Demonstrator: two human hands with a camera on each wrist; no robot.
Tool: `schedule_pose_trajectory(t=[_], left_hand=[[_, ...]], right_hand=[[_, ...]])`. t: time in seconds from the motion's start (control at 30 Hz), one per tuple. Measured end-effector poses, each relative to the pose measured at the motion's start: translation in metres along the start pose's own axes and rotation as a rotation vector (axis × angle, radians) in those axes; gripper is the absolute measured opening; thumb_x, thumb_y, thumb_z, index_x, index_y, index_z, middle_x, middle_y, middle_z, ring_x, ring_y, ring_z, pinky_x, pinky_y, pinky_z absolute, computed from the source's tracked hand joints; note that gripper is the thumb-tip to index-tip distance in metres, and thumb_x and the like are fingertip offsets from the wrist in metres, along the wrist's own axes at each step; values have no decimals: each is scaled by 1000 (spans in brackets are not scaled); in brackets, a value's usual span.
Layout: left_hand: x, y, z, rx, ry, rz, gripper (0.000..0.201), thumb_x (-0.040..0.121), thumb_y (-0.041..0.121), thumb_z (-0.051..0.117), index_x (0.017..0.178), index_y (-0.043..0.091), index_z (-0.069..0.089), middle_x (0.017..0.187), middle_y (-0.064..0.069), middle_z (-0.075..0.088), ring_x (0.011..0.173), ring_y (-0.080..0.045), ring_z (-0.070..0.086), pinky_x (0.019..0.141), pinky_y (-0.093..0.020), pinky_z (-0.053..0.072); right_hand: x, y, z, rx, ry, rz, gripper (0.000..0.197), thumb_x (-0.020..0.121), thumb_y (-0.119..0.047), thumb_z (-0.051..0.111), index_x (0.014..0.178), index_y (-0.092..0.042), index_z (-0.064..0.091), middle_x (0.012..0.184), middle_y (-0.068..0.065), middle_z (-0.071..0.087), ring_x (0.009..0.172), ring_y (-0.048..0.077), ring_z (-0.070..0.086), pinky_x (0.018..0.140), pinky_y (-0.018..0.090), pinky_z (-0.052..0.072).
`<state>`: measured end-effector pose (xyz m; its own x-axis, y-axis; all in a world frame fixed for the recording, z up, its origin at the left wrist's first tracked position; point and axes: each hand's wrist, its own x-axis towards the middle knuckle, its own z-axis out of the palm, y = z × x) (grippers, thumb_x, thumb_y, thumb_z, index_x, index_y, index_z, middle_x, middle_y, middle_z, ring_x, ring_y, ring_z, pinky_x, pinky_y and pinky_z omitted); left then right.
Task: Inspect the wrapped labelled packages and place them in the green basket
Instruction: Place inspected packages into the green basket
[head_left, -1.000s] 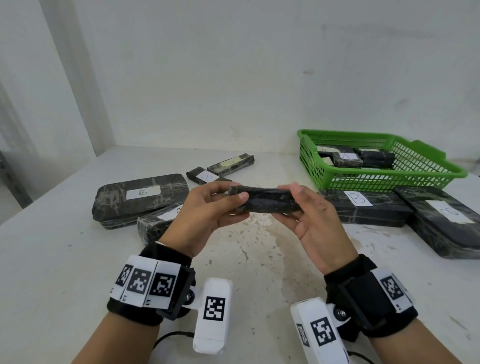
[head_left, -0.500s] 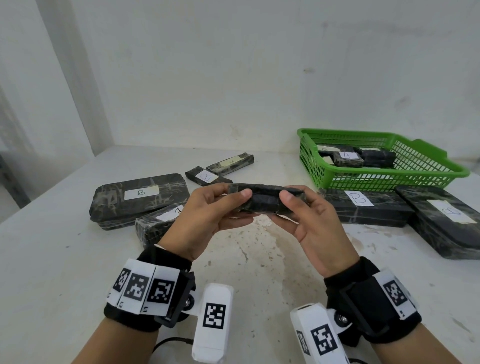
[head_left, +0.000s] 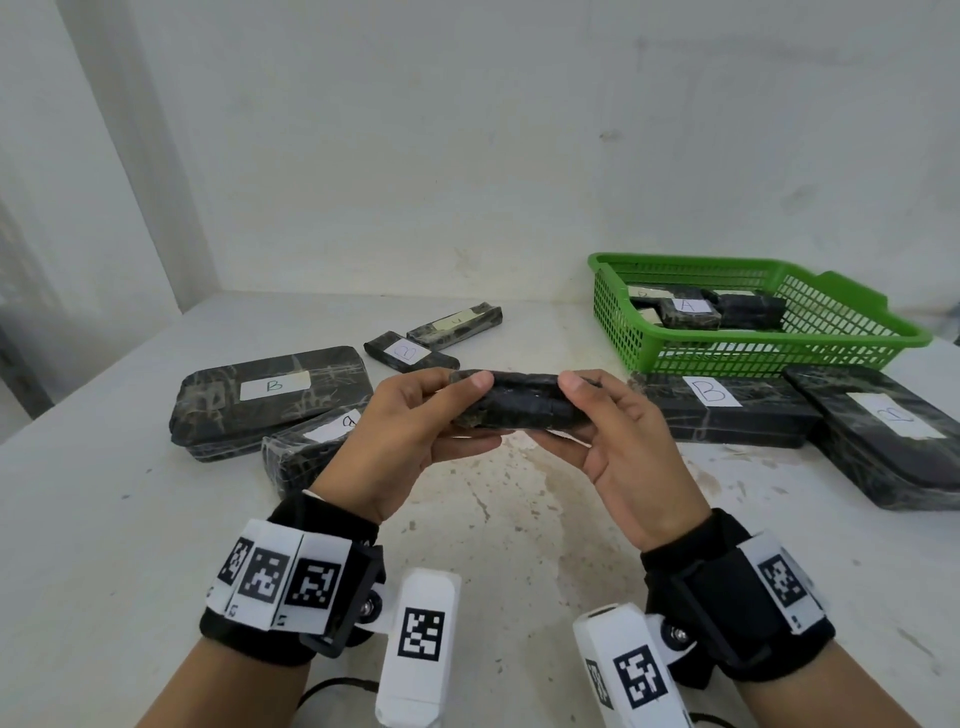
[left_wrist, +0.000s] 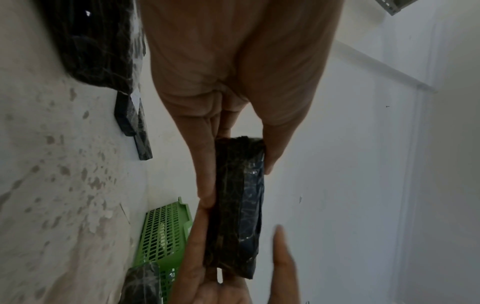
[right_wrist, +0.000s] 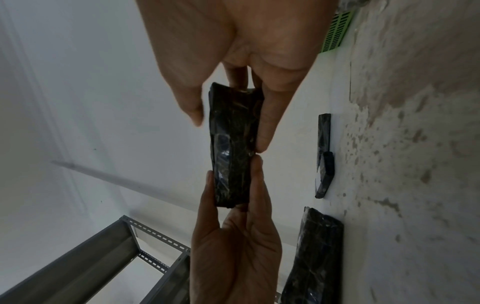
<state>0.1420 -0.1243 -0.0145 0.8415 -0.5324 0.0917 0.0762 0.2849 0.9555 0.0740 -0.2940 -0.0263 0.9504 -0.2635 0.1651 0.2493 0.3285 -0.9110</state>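
Both hands hold 1 package (head_left: 519, 402) above the desk (head_left: 104, 519), mid-air between them. Since 1 s ago it has rolled slightly, both thumbs now on top: inspection ongoing, not yet binned. Left hand (head_left: 410, 441) pinches the left end, right hand (head_left: 618, 447) the right end. Black crinkled wrap, no label showing. Basket (head_left: 779, 348) back right, well apart, already holds several packages.

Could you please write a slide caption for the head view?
Both hands, left and right, hold a small black wrapped package near the green plastic basket.
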Motion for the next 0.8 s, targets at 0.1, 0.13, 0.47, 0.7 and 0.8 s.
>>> schedule_pose_trajectory(t=[0.1, 0.13, 0.47, 0.7, 0.8], left_hand=[[-1, 0, 1, 11, 5, -5, 46, 76, 29, 66, 108, -4, 67, 100, -19, 75, 90, -24, 74, 71, -26, 60], [-1, 0, 1, 14, -5, -13, 47, 75, 30, 66, 108, -3, 67, 101, -19, 75, 92, -24, 74, 72, -26, 60], [-3, -3, 7, 58, 6, -53, 55, 74, 29, 67, 113, -9, 64, 98, -23, 74, 85, -28, 75, 68, -24, 60], [-5, 3, 6, 16, -60, -95, 49, 77, 37, 62, 110, 1, 68, 105, -15, 75, 95, -25, 74, 76, -27, 61], [-5, 2, 10, 35, -53, -108, 51, 78, 42, 58, 108, 2, 69, 102, -14, 76, 91, -24, 75, 73, -25, 61]], right_hand=[[-1, 3, 1, -17, 3, 10, 34, 78, -38, 71, 91, -7, 62, 101, 16, 69, 102, 26, 69, 81, 35, 59], [0, 4, 1, -37, 26, 6, 31, 76, -34, 73, 88, -8, 63, 99, 15, 70, 101, 26, 70, 80, 35, 60], [-1, 1, 1, -47, 66, 75, 27, 73, -27, 73, 86, -5, 63, 88, 10, 74, 87, 23, 74, 69, 29, 61], [0, -2, 1, -22, 66, 61, 34, 72, -28, 72, 94, -1, 67, 97, 14, 75, 92, 23, 74, 71, 28, 60], [0, 0, -1, -46, 93, 48, 41, 71, -26, 74, 99, 4, 68, 96, 15, 75, 89, 23, 74, 70, 28, 61]])
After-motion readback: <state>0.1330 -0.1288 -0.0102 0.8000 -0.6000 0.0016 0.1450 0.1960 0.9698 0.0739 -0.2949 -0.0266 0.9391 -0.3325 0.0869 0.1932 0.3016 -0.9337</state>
